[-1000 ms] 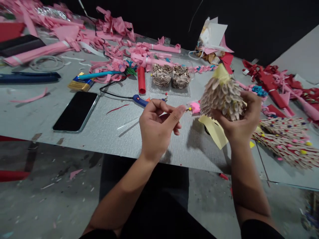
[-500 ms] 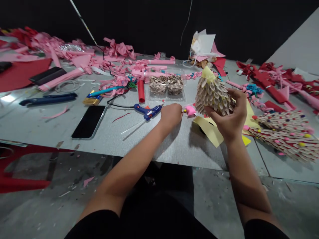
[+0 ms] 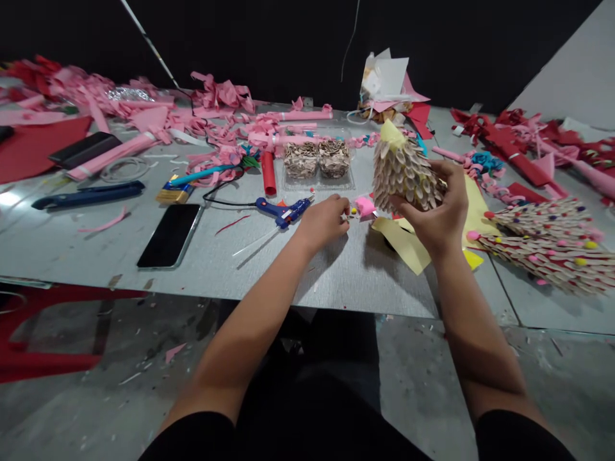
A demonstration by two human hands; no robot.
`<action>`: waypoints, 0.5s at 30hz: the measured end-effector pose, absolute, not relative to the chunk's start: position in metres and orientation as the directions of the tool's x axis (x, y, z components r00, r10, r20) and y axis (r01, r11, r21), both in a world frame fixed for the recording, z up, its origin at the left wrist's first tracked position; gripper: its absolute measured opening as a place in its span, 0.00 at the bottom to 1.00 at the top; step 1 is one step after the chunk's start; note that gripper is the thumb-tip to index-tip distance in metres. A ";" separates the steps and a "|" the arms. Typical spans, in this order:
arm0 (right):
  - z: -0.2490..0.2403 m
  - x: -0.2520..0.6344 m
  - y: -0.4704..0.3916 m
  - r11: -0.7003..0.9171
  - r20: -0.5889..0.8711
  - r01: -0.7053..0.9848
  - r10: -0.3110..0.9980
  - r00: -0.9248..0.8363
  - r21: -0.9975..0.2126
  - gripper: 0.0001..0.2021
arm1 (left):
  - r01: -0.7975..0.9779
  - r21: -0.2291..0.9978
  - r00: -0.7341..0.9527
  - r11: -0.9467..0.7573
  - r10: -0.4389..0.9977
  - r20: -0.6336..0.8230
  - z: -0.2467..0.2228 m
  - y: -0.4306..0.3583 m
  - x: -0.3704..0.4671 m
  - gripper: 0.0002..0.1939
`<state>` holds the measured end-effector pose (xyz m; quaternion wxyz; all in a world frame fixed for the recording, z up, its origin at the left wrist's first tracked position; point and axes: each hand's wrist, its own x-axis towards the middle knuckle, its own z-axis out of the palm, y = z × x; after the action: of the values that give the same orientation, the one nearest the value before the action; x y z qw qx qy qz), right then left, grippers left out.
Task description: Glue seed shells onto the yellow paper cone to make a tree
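Observation:
My right hand (image 3: 439,208) is wrapped round a yellow paper cone (image 3: 406,169) covered in overlapping pale, seed-shell-like pieces. Its bare yellow tip points up, and it is held above the table. My left hand (image 3: 323,221) is low over the tabletop, with a gap between thumb and fingers. Just beyond its fingertips lie a small yellow pompom (image 3: 354,210), tiny pale bits and a pink pouch-like piece (image 3: 366,206). Left of that hand rests a blue glue gun (image 3: 283,210) with a clear glue stick. Behind stands a clear plastic box (image 3: 318,186) of pale flakes.
Cut yellow paper (image 3: 403,246) lies below the cone. Two finished-looking cones (image 3: 552,253) with coloured pompoms lie at right. A phone (image 3: 170,235), a brush (image 3: 175,189) and a blue cutter (image 3: 91,194) are at left. Pink paper scraps (image 3: 225,93) are heaped along the back.
My left hand's fingers have spread from a closed pose and the hand has shifted slightly left. The cone stays in my right hand. The view has moved slightly.

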<state>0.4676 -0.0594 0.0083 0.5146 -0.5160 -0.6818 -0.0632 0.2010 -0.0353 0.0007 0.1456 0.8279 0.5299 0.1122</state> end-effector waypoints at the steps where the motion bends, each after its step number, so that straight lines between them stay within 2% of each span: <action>1: 0.008 0.467 -0.059 0.461 0.768 0.767 0.638 0.064 -0.447 0.39 | 0.835 0.359 0.435 -0.417 0.900 0.034 0.001 -0.035 0.200 0.15; 4: 0.007 0.467 -0.058 0.464 0.776 0.764 0.626 0.075 -0.449 0.40 | 0.829 0.347 0.461 -0.438 0.887 0.017 0.000 -0.032 0.201 0.12; 10: 0.006 0.467 -0.057 0.452 0.754 0.754 0.651 0.087 -0.477 0.39 | 0.867 0.281 0.443 -0.411 0.895 -0.058 -0.002 -0.038 0.208 0.14; 15: 0.007 0.465 -0.057 0.457 0.755 0.746 0.650 0.091 -0.484 0.40 | 0.884 0.220 0.444 -0.413 0.889 -0.114 0.007 -0.052 0.210 0.12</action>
<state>0.4655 -0.0575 0.0074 0.5257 -0.5188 -0.6726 -0.0458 0.2098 -0.0517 0.0068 0.1247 0.8404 0.5273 0.0104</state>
